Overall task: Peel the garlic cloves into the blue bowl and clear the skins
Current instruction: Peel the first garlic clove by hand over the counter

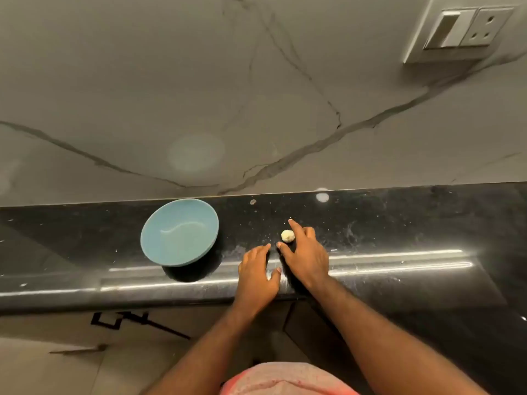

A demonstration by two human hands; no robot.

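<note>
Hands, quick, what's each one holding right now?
Left hand: open, at the counter edge, holding nothing.
Right hand: open, forefinger and thumb spread either side of the garlic, not gripping it.

Blue bowl [159, 240]: pale blue-green all over, plain, with a lighter wavy glint across its inside
Garlic [287, 236]: creamy white with a yellowish tinge
Counter [399, 223]: glossy black stone, flecked with fine white specks and smudges; long white streaks of reflected light along its front edge
Wall [171, 81]: grey-beige marble look, crossed by thin dark grey veins
Switch plate [467, 29]: white, framed in silver-grey
Garment [285, 379]: pink to salmon, faintly mottled
Cabinet front [57, 323]: beige
Handle [108, 322]: black
Floor [42, 374]: pale beige
</note>
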